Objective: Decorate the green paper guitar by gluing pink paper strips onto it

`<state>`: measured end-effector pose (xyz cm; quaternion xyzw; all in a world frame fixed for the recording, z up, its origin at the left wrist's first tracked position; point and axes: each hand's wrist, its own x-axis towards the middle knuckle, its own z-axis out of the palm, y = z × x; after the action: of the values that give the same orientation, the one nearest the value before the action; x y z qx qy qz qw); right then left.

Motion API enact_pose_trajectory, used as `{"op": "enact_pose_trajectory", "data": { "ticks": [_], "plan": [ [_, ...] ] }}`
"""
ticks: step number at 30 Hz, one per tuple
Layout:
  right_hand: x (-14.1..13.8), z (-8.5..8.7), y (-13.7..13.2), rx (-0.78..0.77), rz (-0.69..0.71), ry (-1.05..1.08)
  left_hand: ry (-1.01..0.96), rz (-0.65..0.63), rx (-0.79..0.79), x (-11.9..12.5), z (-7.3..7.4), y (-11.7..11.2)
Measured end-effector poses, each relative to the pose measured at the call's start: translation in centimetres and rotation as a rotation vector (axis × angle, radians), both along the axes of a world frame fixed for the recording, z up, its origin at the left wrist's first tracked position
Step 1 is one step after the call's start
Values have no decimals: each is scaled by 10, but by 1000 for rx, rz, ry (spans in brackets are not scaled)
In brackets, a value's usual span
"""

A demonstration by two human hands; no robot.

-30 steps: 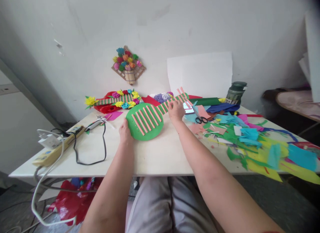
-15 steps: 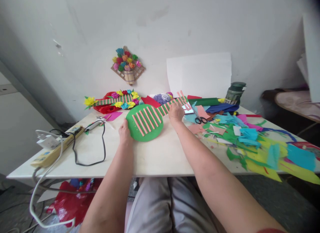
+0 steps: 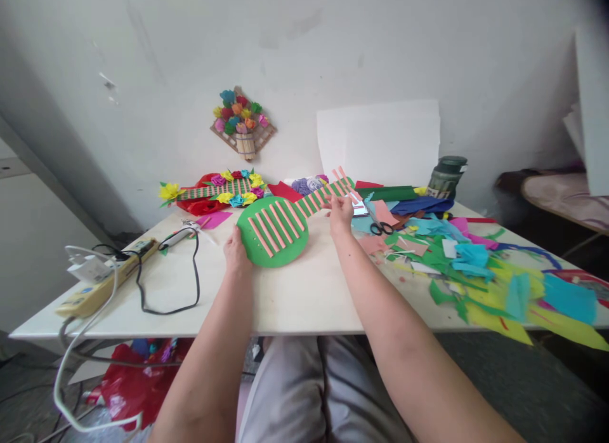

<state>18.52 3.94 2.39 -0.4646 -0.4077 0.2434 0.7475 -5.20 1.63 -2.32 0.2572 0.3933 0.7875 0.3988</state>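
A green paper guitar (image 3: 297, 237) is tilted up off the table between my hands. Pink strips run across its round body and along its neck, and a few stick out past the head. My left hand (image 3: 236, 247) grips the left edge of the round body. At the neck, near the head end, my right hand (image 3: 340, 212) is closed on the lower edge, its fingertips partly hidden. A phone (image 3: 360, 206) with a lit screen lies just behind the right hand, and black-handled scissors (image 3: 381, 228) rest to its right.
A flower-trimmed guitar (image 3: 219, 190) lies at the back left. Paper scraps (image 3: 471, 252) cover the right side, near a dark green jar (image 3: 446, 178). A power strip (image 3: 107, 281) with cables and a glue gun (image 3: 178, 237) occupy the left. A flower basket decoration (image 3: 245, 122) hangs on the wall.
My right hand has slid slightly right along the neck, uncovering more pink strips. The guitar has shifted a little left and up, still held by both hands.
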Motion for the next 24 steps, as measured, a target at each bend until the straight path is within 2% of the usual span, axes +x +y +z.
{"op": "enact_pose_trajectory", "data": {
  "ticks": [3,6,9,13,16,18,20,21,22,24],
  "plan": [
    [-2,9,1,89,115,107,-10,0,-11,0,0,0],
    [-3,20,2,205,135,58,-13,-7,-17,0,0,0],
    [-2,32,2,261,238,42,-8,-5,-13,0,0,0],
    [-3,42,-10,170,528,84,-25,-7,-11,0,-1,1],
    [-4,38,-22,52,761,35,-40,-5,-11,0,1,-1],
    [-5,32,-25,-23,861,1,-40,-2,4,0,1,-2],
    [-6,26,-25,-98,852,-78,-42,-3,20,0,1,-2],
    [-7,24,-23,-123,786,-146,-47,-2,23,0,1,-2],
    [-8,22,-22,-134,681,-235,-55,0,26,0,1,-1],
    [-10,21,-20,-130,383,-472,-65,8,33,0,1,-1]
  ]
}}
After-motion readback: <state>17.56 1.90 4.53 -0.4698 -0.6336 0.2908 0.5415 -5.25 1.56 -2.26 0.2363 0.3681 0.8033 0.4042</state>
